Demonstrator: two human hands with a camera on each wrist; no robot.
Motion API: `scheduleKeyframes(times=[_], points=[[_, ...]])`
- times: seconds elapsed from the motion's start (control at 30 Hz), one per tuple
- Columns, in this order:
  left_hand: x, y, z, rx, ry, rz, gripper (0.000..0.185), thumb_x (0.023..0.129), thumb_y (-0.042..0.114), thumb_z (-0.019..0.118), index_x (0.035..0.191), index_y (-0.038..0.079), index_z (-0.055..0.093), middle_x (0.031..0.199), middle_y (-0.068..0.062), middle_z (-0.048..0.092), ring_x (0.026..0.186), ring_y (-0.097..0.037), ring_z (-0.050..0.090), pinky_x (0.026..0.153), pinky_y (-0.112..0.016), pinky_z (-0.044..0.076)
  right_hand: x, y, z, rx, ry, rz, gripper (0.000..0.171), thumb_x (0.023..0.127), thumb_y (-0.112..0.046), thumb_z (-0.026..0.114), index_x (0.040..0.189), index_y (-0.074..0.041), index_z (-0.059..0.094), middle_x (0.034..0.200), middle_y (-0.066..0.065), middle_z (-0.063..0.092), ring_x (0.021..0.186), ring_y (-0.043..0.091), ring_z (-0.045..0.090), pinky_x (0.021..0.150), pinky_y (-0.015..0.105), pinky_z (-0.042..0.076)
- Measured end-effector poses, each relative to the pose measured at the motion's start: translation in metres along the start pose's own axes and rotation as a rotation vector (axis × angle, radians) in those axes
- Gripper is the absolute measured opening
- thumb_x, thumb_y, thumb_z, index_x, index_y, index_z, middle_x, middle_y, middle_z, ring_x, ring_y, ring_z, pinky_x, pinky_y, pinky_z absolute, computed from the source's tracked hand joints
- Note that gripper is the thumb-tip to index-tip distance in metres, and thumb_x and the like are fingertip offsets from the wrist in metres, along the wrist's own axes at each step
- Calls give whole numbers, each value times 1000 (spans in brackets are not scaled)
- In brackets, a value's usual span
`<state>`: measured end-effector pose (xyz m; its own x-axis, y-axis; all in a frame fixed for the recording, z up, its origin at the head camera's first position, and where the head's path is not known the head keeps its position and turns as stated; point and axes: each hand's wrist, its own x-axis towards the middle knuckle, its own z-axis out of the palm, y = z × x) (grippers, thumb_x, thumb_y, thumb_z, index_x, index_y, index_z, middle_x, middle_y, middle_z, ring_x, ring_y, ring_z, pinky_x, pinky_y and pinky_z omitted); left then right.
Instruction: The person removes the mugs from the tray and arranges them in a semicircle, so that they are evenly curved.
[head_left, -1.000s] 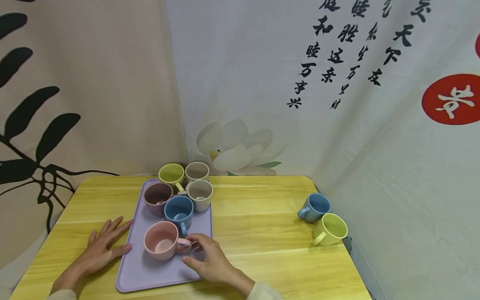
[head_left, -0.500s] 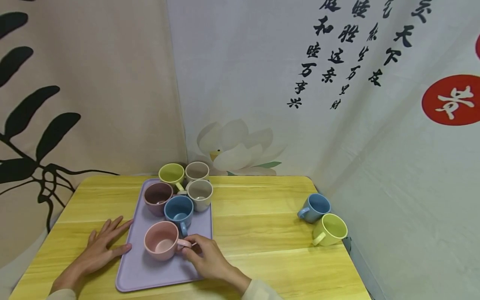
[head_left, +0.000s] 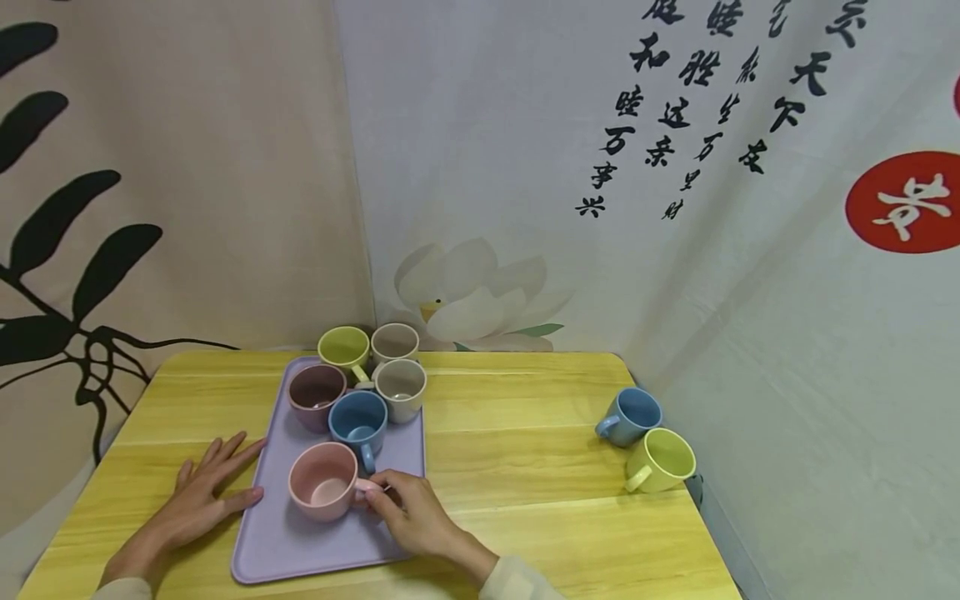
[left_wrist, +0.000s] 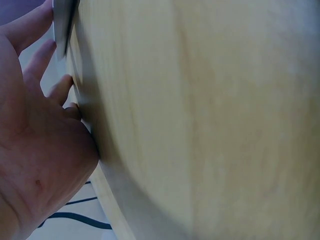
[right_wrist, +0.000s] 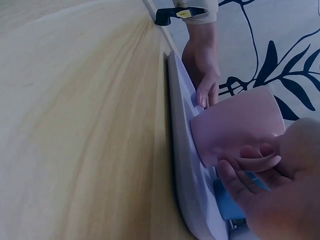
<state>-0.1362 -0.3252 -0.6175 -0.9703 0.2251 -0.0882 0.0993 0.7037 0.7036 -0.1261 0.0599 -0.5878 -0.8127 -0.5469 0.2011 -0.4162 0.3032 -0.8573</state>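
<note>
Pink mug (head_left: 324, 481): upright at the near end of the lavender tray (head_left: 277, 546), handle turned toward the right hand.
Right hand (head_left: 415, 515): fingers (right_wrist: 250, 163) curled round the mug's handle in a pinch; base of the mug on the tray as far as the head view shows.
Left hand (head_left: 204, 493): fingers straight and spread, flat on the worktop (head_left: 517, 450), tips touching the tray's left edge; holds nothing.
Blue mug (head_left: 357, 421): just behind the pink mug, its handle pointing at it.
Other mugs on tray: 4 more, crowded at the far end.
Risk 1: a narrow handle pinch could let the mug swing or slip when lifted.
Risk 2: any drift rearward would likely knock the blue mug's handle.
Risk 3: the tray may slide if the left hand eases off.
</note>
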Motion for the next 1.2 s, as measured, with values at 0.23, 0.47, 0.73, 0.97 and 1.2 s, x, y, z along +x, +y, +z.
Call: scheduleKeyframes(times=[0.23, 0.47, 0.73, 0.97, 1.2], points=[[1, 0, 0, 0, -3, -8, 84, 109, 43, 70, 178, 12, 33, 183, -41, 9, 167, -73, -9, 125, -86, -29, -3, 1, 1, 4, 30, -15, 25, 118, -20, 61, 117, -1, 78, 101, 17, 85, 86, -14, 62, 81, 4, 56], [0, -1, 1, -11, -2, 0, 84, 110, 45, 70, 178, 13, 33, 183, -41, 9, 167, -73, -9, 125, -85, -31, -7, 1, 0, 1, 38, -40, 24, 117, -17, 62, 115, 0, 78, 98, 16, 84, 87, -12, 62, 81, 5, 56], [0, -1, 1, -13, 0, 10, 83, 110, 43, 70, 178, 13, 32, 183, -41, 9, 166, -74, -9, 124, -86, -30, -11, -3, -4, 0, 38, -59, 24, 117, -18, 62, 114, -1, 79, 98, 14, 85, 89, -1, 75, 84, 7, 59], [0, -2, 1, -24, -6, 4, 84, 110, 44, 70, 178, 13, 32, 184, -41, 8, 167, -73, -10, 124, -85, -31, -18, -5, -13, 72, -7, -28, 27, 118, -21, 61, 118, 0, 78, 104, 17, 86, 95, 5, 81, 87, 11, 62], [0, 0, 0, -8, 1, 14, 83, 110, 40, 71, 178, 12, 34, 184, -41, 9, 167, -73, -7, 124, -88, -27, -25, -1, -26, 95, -55, -65, 25, 118, -17, 60, 117, 1, 77, 104, 18, 86, 97, 17, 86, 89, 15, 65]])
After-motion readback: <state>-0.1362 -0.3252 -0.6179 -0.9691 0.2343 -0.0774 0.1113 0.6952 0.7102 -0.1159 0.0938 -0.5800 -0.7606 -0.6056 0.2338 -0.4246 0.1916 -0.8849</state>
